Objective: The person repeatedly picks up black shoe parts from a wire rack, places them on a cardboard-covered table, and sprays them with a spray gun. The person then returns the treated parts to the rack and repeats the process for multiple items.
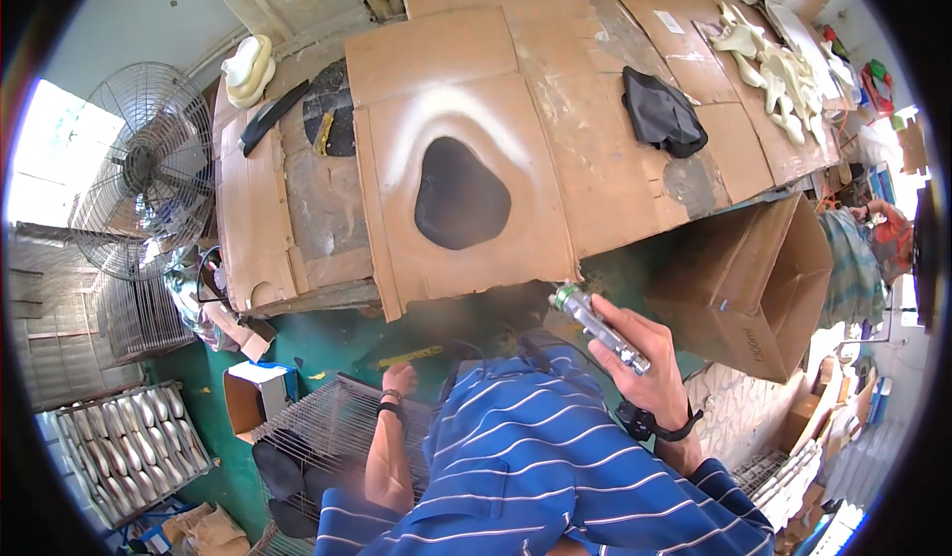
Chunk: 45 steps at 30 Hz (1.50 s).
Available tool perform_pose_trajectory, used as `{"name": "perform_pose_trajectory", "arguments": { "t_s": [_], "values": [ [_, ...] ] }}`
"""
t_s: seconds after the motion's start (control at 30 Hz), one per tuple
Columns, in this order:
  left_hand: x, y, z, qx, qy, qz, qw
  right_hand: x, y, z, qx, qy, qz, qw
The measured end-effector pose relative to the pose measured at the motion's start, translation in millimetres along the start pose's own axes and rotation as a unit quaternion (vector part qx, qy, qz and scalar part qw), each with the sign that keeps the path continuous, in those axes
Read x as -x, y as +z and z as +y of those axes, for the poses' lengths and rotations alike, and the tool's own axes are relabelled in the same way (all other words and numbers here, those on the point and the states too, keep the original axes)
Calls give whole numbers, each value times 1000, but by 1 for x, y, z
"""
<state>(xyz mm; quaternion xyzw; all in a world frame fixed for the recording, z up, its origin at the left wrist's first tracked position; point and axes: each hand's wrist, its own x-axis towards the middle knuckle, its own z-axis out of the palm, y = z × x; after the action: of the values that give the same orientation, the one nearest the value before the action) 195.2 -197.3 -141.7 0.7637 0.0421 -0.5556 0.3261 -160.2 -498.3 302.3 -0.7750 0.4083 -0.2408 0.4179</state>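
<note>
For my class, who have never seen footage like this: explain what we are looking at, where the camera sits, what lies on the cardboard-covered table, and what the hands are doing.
This is one picture from a wide fisheye camera worn on a person's head, looking down, so straight edges bend near the rim. No machine is involved: the blue striped shirt and both bare hands belong to the wearer.

The right hand grips a metal spray gun, its nozzle towards the table. The left hand reaches down to a wire rack and seems to hold nothing.

The table is covered in cardboard. On it lie a dark rounded piece ringed by whitish spray haze, a black piece further right, and pale cream pieces at the far end. A large fan stands on the left.
</note>
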Motion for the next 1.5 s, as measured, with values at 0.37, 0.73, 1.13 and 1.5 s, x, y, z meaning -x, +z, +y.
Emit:
{"name": "perform_pose_trajectory", "arguments": {
  "t_s": [0.37,0.73,1.13,1.5],
  "values": [
    [2,-4,-15,13,-27,-31,999,13,-28,18,26,58,48,997],
    [2,19,19,-23,-1,8,1000,8,-23,4,-16,32,-1,999],
    [18,33,46,-104,27,12,994,14,-38,13,-17,91,18,996],
    [16,120,222,-235,358,160,889,15,-58,27,-3,72,-2,997]
  ]
}}
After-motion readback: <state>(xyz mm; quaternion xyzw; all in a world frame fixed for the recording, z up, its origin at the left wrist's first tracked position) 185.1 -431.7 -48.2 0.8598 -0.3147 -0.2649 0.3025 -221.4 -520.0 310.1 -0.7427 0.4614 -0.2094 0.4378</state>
